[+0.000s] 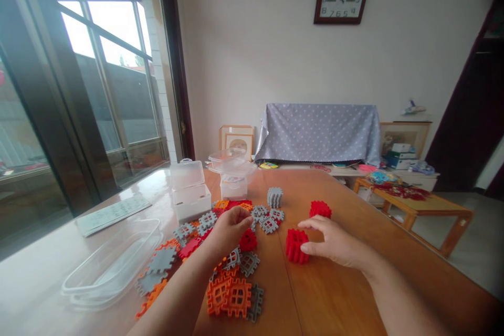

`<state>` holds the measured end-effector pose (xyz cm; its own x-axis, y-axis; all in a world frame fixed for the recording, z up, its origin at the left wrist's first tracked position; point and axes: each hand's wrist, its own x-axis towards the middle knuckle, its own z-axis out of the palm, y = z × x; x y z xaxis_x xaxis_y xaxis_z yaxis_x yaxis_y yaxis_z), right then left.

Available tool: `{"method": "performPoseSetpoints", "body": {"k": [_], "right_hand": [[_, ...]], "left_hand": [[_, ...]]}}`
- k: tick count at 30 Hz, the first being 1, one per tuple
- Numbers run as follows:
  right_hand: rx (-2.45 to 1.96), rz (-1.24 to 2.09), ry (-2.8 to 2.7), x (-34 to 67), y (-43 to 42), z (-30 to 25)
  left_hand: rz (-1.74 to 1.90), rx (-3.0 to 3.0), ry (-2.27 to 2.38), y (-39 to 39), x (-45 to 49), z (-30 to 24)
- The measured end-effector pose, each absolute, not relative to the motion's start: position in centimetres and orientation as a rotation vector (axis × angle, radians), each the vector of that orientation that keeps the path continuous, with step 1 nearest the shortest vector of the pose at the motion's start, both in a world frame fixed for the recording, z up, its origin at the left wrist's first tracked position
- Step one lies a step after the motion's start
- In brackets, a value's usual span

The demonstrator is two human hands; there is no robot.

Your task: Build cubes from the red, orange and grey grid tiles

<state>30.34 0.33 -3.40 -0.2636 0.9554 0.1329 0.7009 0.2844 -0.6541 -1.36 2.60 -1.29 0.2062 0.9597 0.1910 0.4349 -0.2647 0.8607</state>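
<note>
My left hand (pixel 232 228) is over a spread of plastic interlocking tiles, its fingers drawn together. Just below its fingertips is a red window tile (pixel 248 240); whether the fingers grip anything is hidden. My right hand (pixel 328 239) has thumb and fingers apart beside a stack of red tiles (pixel 296 245). Its thumb tip overlaps the stack's right side, and I cannot tell if they touch. Behind that hand sits another red stack (pixel 320 209). A grey tile stack (pixel 274 197) stands farther back. Orange window tiles (pixel 229 296) lie near the front, with grey tiles (pixel 162 260) to the left.
On the wooden table (pixel 334 294) a clear shallow tub (pixel 114 262) stands at left, with a flat pale sheet (pixel 114 214) behind it. An open-lidded white box (pixel 192 202) and clear containers (pixel 233 186) stand at the back. A low side table (pixel 429 210) is at right.
</note>
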Motion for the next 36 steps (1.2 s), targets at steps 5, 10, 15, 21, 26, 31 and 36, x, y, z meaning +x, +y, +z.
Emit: {"method": "performPoseSetpoints", "body": {"k": [5, 10, 15, 21, 26, 31, 36], "right_hand": [[-1.492, 0.641, -2.001, 30.5, 0.5, -3.7], [-1.414, 0.55, -1.937, 29.9, 1.1, -4.4], [-1.413, 0.419, -1.862, 29.5, 1.6, -4.8], [-1.385, 0.371, -1.816, 29.0, 1.4, -4.5], [-1.314, 0.295, -1.807, 27.7, 0.5, -3.8], [-1.227, 0.261, -1.871, 25.7, -1.1, -3.0], [-1.177, 0.346, -1.892, 24.3, -2.1, -2.7]], "left_hand": [[0.881, 2.131, 1.521, 3.0, -2.0, -2.4], [0.569, 2.519, 1.568, 1.8, -1.8, -2.3], [0.41, 2.642, 1.616, 0.8, -1.1, -1.8], [0.65, 2.473, 1.643, 1.7, -0.9, -1.6], [1.089, 1.84, 1.267, 2.3, -0.3, -1.9], [1.098, 1.28, 0.9, 1.1, 1.1, -1.4], [1.043, 1.138, 0.823, -0.2, 2.1, -0.5]]}}
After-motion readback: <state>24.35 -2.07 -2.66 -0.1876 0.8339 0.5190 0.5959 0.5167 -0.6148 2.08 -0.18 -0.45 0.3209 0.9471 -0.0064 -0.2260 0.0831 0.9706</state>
